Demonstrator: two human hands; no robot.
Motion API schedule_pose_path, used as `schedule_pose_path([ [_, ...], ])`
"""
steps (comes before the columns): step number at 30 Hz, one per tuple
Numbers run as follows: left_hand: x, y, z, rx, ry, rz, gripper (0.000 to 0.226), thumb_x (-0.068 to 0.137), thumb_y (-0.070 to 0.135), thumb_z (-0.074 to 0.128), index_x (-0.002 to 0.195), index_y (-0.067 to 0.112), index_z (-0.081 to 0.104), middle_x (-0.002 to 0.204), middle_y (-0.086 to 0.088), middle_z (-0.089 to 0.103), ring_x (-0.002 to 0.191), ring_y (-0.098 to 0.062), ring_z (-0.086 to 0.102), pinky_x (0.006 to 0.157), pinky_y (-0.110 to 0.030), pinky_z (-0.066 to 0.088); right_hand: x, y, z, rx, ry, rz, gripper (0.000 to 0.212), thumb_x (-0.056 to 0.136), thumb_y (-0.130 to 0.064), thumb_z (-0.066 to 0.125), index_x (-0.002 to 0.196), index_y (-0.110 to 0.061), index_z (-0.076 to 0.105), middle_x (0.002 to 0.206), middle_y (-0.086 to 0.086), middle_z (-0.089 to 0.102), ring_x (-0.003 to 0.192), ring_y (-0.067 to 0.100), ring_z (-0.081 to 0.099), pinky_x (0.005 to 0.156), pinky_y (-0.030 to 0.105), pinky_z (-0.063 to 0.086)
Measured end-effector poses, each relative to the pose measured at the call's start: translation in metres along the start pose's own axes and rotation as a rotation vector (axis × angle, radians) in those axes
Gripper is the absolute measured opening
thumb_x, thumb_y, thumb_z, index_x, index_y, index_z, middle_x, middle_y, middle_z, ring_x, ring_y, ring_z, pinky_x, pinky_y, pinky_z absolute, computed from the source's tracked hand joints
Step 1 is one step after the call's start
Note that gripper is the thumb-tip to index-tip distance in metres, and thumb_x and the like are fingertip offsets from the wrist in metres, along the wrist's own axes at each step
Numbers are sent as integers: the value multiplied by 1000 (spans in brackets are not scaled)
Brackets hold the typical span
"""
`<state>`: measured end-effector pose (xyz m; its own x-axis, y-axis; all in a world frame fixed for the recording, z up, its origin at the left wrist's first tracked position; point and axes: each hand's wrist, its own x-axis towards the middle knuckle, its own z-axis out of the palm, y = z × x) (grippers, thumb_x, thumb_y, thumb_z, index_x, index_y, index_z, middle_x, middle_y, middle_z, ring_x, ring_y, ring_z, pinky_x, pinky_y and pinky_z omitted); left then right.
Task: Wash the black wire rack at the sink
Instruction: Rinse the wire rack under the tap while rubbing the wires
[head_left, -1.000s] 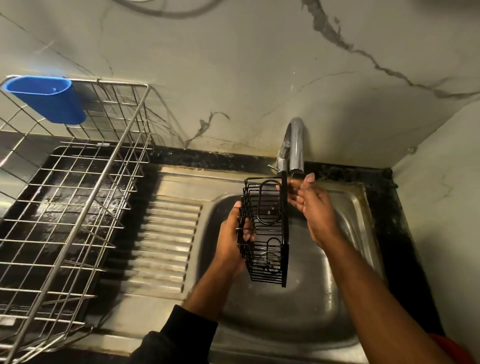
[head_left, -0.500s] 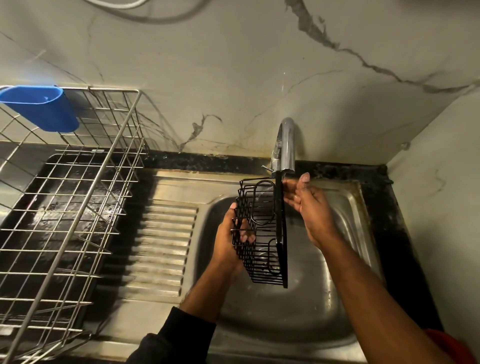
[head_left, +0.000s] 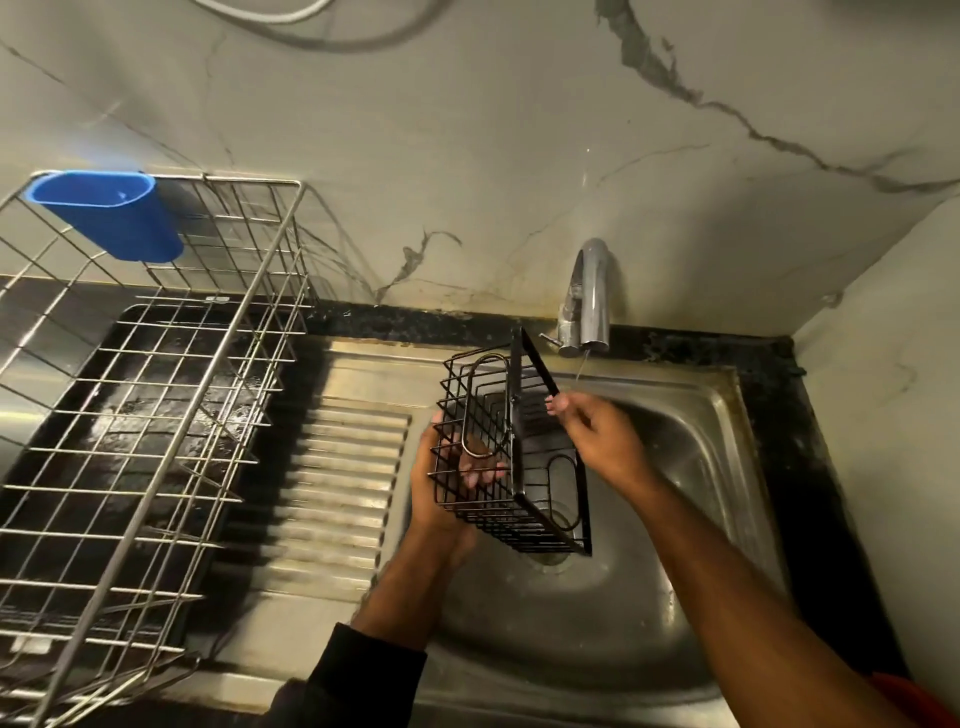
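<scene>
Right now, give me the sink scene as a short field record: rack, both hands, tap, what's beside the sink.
rack: black wire rack, tilted, held over the sink
left hand: left hand grips the rack's left side, fingers showing through the wires
right hand: right hand at the rack's right edge; contact unclear
tap: tap with a thin stream, falling right of the rack
left of sink: steel dish rack with blue cup on its rim
</scene>
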<state>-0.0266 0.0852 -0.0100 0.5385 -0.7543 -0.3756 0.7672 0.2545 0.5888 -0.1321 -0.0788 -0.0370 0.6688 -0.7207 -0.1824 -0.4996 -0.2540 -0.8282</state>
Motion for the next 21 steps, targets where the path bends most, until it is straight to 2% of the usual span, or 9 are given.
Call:
schedule_pose_path([
  [3, 1, 3, -11, 61, -98, -26, 51, 90, 55, 51, 59, 15, 57, 42, 4, 41, 41, -13, 46, 71, -43, 39, -4, -26, -3, -63, 54, -162, 22, 97, -38, 58, 112, -26, 68, 98, -16, 66, 93, -5, 61, 79, 17, 49],
  [7, 5, 3, -22, 110, -212, -95, 54, 73, 68, 74, 53, 21, 56, 46, 5, 40, 47, -15, 38, 78, -42, 50, -5, -57, -12, -27, 100, -347, 32, 92, -42, 58, 107, -18, 73, 95, -20, 64, 88, -6, 61, 77, 11, 48],
  [10, 4, 1, -30, 34, -147, -71, 55, 86, 62, 64, 57, 18, 47, 51, 1, 28, 50, -16, 34, 74, -41, 52, -3, -38, -9, 0, -18, -250, 34, 94, -49, 52, 106, -25, 72, 96, -19, 69, 92, -10, 62, 75, 12, 46],
  [12, 2, 4, -31, -22, -145, -37, 52, 89, 57, 60, 58, 17, 46, 49, 3, 32, 50, -15, 41, 74, -40, 50, 0, -2, -8, -72, -64, -117, 24, 98, -41, 54, 105, -28, 72, 100, -15, 72, 100, 0, 66, 79, 19, 48],
  [15, 1, 9, -32, -70, -179, -38, 48, 68, 51, 81, 51, 20, 48, 49, 4, 42, 55, -14, 48, 80, -40, 44, -5, 29, -15, -197, -102, 36, 20, 102, -33, 51, 102, -24, 69, 92, -12, 71, 100, 14, 70, 72, 20, 46],
  [16, 2, 10, -34, -85, -195, -41, 45, 69, 50, 79, 51, 21, 49, 50, 5, 43, 55, -13, 49, 81, -40, 42, -6, 29, -16, -262, -99, 17, 22, 102, -35, 50, 100, -23, 68, 90, -11, 71, 96, 15, 70, 72, 24, 47],
  [18, 1, 5, -35, -106, -226, -98, 44, 86, 50, 55, 53, 21, 50, 51, 5, 45, 56, -12, 50, 82, -40, 42, -9, 14, -18, -385, -62, -106, 23, 101, -39, 50, 101, -24, 66, 91, -8, 68, 90, 13, 65, 76, 31, 49],
  [20, 2, -7, -36, -115, -190, -203, 58, 99, 48, 27, 53, 20, 49, 51, 4, 45, 57, -12, 49, 84, -41, 41, -9, -15, -16, -355, -23, -229, 20, 100, -41, 49, 97, -29, 64, 90, -7, 66, 83, 10, 60, 73, 30, 47],
  [21, 1, -13, -35, -111, -224, -246, 59, 100, 49, 28, 54, 20, 50, 52, 4, 46, 58, -13, 48, 86, -42, 41, -9, -30, -15, -293, 2, -284, 24, 100, -42, 47, 98, -25, 65, 88, -5, 66, 79, 10, 60, 68, 28, 47],
])
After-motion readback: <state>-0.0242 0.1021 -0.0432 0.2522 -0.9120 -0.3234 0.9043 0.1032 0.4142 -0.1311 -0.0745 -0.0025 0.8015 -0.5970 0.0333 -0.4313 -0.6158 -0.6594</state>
